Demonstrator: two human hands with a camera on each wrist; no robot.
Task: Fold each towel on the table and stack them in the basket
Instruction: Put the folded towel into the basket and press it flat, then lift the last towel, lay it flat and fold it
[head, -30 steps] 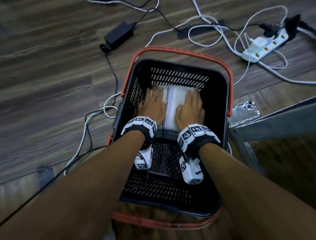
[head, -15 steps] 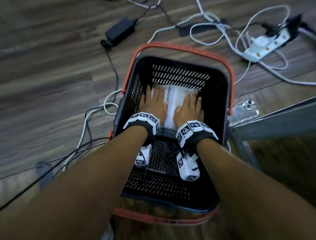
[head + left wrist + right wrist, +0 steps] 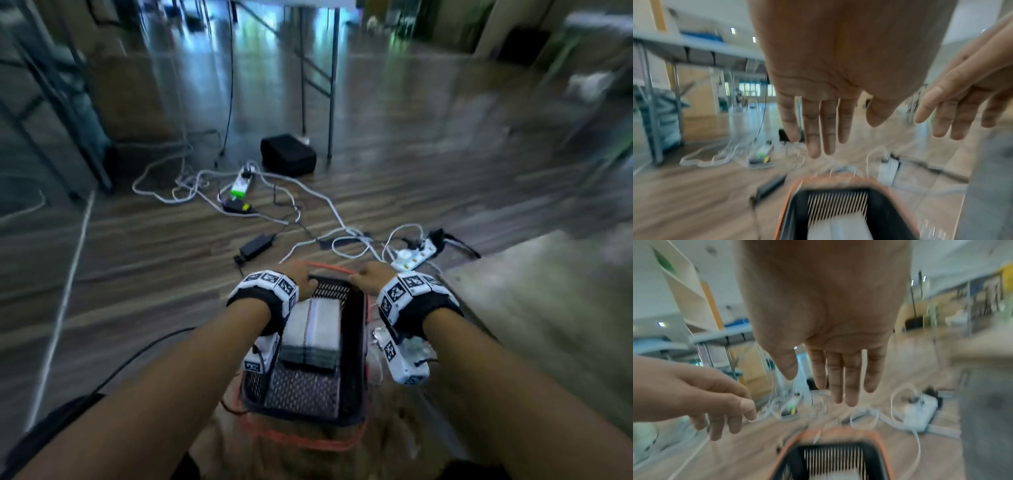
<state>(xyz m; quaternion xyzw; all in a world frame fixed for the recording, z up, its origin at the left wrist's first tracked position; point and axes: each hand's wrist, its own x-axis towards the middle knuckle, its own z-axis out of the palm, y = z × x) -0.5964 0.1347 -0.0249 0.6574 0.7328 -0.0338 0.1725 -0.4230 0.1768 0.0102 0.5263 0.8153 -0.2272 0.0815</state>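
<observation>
Black basket (image 3: 356, 346) holds folded towels (image 3: 313, 334); hands (fingers straight, empty) above far rim.

Black slatted basket (image 3: 356, 346) with orange-red handles; pale grey-white folded towels (image 3: 313, 325) inside, a thin dark dotted stripe down the top one, darker grey layers at the stack's 6 o'clock edge. Black wristbands (image 3: 263, 301) with white blocks printed in black square-code patterns. Brown wood-grain floor (image 3: 137, 257), streaked grey. At 12 o'clock from the basket, white cables (image 3: 322, 202) and a black adapter (image 3: 255, 244); at 1 o'clock, a white power strip (image 3: 416, 255) with red dots. Farther off, a black box (image 3: 287, 156).
</observation>
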